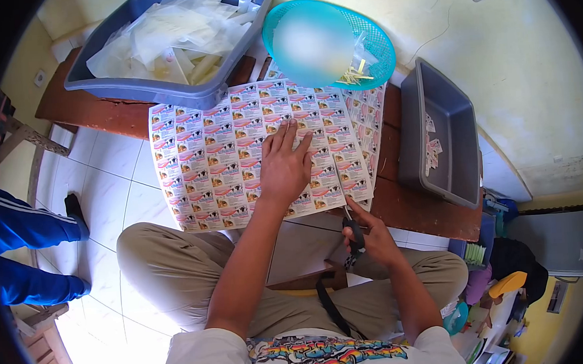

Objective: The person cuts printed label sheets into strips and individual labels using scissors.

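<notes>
A large sheet of printed labels [223, 153] lies over the bench and juts past its front edge towards my lap. My left hand [285, 166] rests on it, fingers spread, pressing near the middle. In my right hand [375, 237] are black-handled scissors [353, 235], gripped at the sheet's near edge. Their blades meet the paper by a cut line that runs up between label columns, right of my left hand. Under the right side of this sheet, more printed label paper [372, 120] shows.
A blue-grey tub [159, 93] full of translucent plastic bags stands at the back left. Beside it sits a turquoise basket [379, 40], partly blurred. A grey bin [451, 125] holding several cut labels is on the wooden bench [413, 204]. At left, a person's blue trouser legs [34, 228] show.
</notes>
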Demonstrator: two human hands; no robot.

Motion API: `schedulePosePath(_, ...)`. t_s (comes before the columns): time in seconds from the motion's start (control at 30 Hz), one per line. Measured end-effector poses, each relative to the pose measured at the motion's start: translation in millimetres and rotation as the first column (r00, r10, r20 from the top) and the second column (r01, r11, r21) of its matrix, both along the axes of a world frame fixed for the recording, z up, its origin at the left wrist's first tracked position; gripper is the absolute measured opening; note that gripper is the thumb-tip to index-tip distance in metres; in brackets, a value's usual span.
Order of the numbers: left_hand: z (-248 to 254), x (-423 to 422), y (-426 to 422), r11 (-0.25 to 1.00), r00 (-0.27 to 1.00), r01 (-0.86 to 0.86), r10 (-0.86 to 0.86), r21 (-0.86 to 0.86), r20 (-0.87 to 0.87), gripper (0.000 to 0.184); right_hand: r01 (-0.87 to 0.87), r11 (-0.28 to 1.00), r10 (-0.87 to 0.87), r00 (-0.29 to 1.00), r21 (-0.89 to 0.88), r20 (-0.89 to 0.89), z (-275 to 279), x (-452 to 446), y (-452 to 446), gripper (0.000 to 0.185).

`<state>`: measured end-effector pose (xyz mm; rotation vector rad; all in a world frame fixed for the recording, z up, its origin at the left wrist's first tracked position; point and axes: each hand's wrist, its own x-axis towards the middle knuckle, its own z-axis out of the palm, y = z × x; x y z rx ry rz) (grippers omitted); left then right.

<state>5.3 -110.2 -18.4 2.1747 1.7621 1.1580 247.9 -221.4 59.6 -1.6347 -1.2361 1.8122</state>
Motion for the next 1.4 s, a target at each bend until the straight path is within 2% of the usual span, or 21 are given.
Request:
schedulePosePath(0.73,0.7,0.5,-2.4,1.000,1.000,0.004,-0.004,0.000,0.000,0.041,-0.045,0.998,0.045,0.999,0.040,0.003,-12.2,5.4,-5.1,0.083)
schedulePosePath(1.4,-1.4,1.2,-6.5,1.000,1.000,0.021,-0.021,-0.005,-0.004,0.042,-0.005,1.000,0.005,1.000,0.010,0.008,-12.9,5.0,-13.5,0.084)
